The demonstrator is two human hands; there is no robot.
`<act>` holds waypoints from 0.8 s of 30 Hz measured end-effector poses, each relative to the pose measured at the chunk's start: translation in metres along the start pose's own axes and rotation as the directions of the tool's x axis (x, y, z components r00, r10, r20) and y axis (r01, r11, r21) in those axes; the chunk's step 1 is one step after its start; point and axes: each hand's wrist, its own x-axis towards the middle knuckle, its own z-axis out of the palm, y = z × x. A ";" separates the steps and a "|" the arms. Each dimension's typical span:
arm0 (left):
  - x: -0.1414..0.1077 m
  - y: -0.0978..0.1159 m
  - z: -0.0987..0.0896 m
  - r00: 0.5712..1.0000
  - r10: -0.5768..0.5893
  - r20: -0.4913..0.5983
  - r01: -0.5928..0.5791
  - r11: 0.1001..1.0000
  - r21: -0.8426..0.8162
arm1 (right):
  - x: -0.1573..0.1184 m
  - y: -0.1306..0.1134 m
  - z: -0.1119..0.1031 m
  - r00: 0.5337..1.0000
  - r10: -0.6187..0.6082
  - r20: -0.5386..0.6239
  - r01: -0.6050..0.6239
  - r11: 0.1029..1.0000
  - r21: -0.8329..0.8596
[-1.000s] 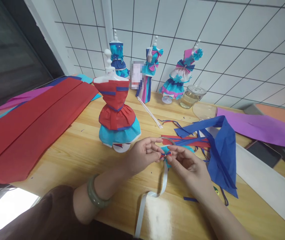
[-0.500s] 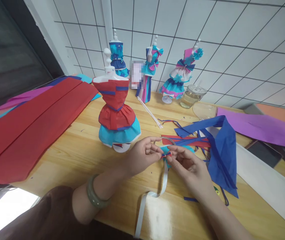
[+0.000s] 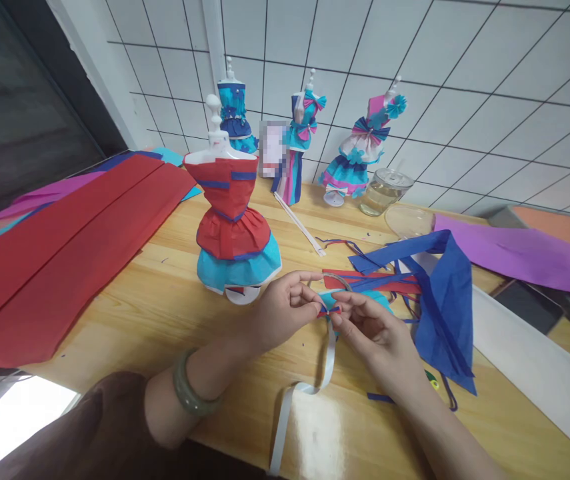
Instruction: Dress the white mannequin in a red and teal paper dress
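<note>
Between my fingertips is a small red and blue bow [image 3: 329, 311] with a pale bit at its middle. My left hand [image 3: 287, 308] pinches its left end. The thumb and forefinger of my right hand [image 3: 377, 328] close on its right end. Below the bow a narrow white tape [image 3: 327, 370] curls down over the tabletop to the front edge. Turquoise fabric [image 3: 332, 299] lies just behind my fingers, partly hidden by them. Left of my hands stands a mini dress form [image 3: 235, 230] in a red bodice and turquoise skirt with blue trim.
Three other dressed forms, one a blue dress [image 3: 235, 110], stand along the tiled wall near a glass jar [image 3: 385, 192]. Red fabric [image 3: 75, 247] covers the left side. Blue fabric [image 3: 445, 313], a white strip [image 3: 539, 373] and purple fabric [image 3: 525, 257] lie on the right.
My fingers have shifted slightly on the bow, which has tilted a little and moved slightly left. The dress forms and fabrics stay where they were.
</note>
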 end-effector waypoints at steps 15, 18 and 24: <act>-0.007 -0.004 0.006 0.965 0.264 -0.009 -0.248 0.918 0.310 | 0.001 -0.003 0.002 0.998 0.058 -0.019 -0.055 0.991 0.123; -0.009 -0.001 0.007 0.948 0.318 0.019 -0.299 0.869 0.394 | 0.002 -0.001 0.004 0.999 0.053 -0.012 -0.052 0.992 0.115; -0.012 0.004 0.008 0.939 0.336 0.072 -0.328 0.818 0.472 | 0.002 0.004 0.006 0.999 0.038 0.006 -0.039 0.995 0.095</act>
